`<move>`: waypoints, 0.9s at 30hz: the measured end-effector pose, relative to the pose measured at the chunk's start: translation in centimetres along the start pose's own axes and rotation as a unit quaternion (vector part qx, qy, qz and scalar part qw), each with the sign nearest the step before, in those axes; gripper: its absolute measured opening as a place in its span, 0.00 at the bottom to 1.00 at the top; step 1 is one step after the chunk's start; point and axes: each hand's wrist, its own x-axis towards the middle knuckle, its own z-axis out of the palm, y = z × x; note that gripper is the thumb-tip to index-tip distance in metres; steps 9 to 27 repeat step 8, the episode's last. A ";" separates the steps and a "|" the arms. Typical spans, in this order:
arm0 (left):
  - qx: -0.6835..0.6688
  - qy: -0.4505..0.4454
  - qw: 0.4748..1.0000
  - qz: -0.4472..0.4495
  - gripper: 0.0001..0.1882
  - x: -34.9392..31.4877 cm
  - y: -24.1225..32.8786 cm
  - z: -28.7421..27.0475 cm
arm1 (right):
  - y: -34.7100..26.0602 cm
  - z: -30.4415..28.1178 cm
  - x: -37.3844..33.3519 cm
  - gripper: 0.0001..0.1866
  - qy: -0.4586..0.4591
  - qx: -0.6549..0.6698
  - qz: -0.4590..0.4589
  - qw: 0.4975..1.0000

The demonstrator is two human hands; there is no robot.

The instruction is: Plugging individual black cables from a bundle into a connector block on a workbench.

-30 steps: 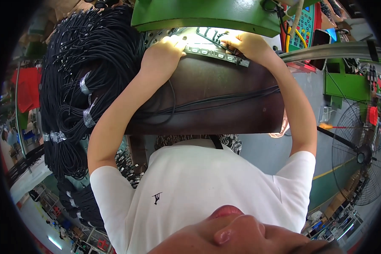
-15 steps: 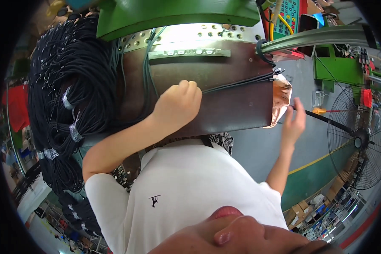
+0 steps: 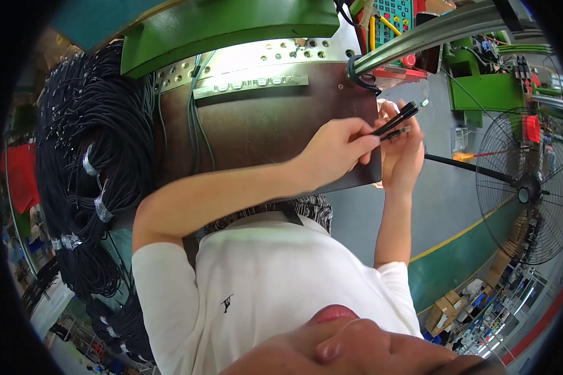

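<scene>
My left hand (image 3: 339, 152) is closed on a small bunch of black cables (image 3: 393, 122) at the right edge of the brown work surface. Thumb and fingers pinch them a little behind their plugs, which point up and to the right. Bent around the same cable ends are the fingers of my right hand (image 3: 404, 156), partly behind the plugs. A pale metal plug tip (image 3: 424, 103) sticks out beyond both hands. The rest of the held cables is hidden by my left hand and forearm.
Thick bundles of black cables (image 3: 100, 137) hang at the left. A metal strip fixture (image 3: 250, 86) lies beneath a green machine body (image 3: 231, 34). Grey-green cables (image 3: 197, 134) cross the brown surface (image 3: 263, 134). A metal arm (image 3: 419, 44) and a fan (image 3: 527, 187) stand right.
My left hand has moved right along the cables to their plug ends. My right hand has come in leftward to meet it. The view has shifted slightly.
</scene>
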 end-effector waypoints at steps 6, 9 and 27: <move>-0.065 0.189 0.978 0.063 0.06 -5.9 -4.3 -3.1 | 1.3 7.7 -0.4 0.19 -0.169 0.151 0.199 0.954; -0.104 0.215 0.969 0.062 0.05 -7.7 -4.9 -4.3 | 2.5 9.3 -0.8 0.20 -0.213 0.170 0.248 0.930; -0.104 0.215 0.969 0.062 0.05 -7.7 -4.9 -4.3 | 2.5 9.3 -0.8 0.20 -0.213 0.170 0.248 0.930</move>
